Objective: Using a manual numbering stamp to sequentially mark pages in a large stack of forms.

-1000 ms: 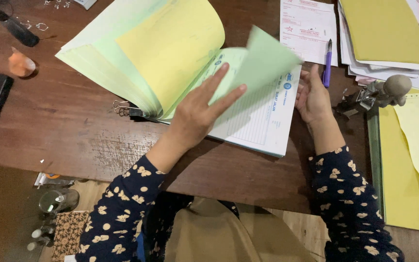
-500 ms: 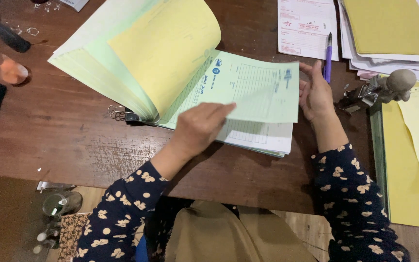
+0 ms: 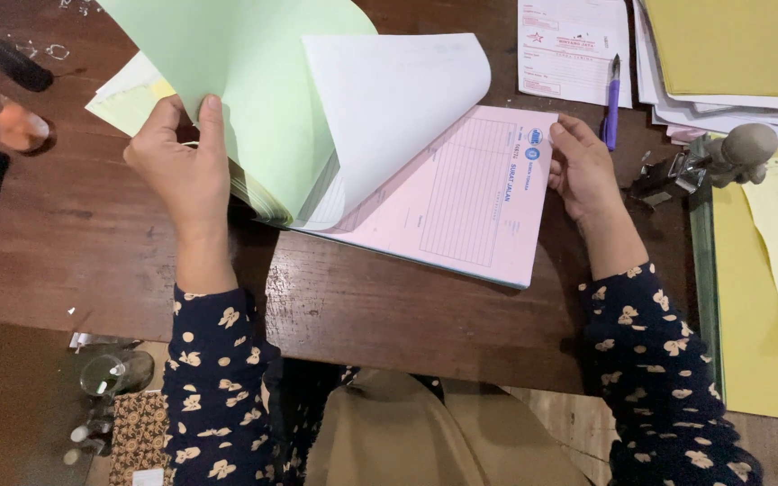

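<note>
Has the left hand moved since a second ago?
Yes. The left hand went left, off the form pad, away from the purple pen.

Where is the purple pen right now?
In the head view, the purple pen lies on the wooden desk at upper right, just beyond the right hand, between a printed form and a paper stack.

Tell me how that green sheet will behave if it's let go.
The green sheet looks thin and floppy: it curves where the left hand pinches it. Released, it would probably fall back onto the pink page. It likely creases easily.
</note>
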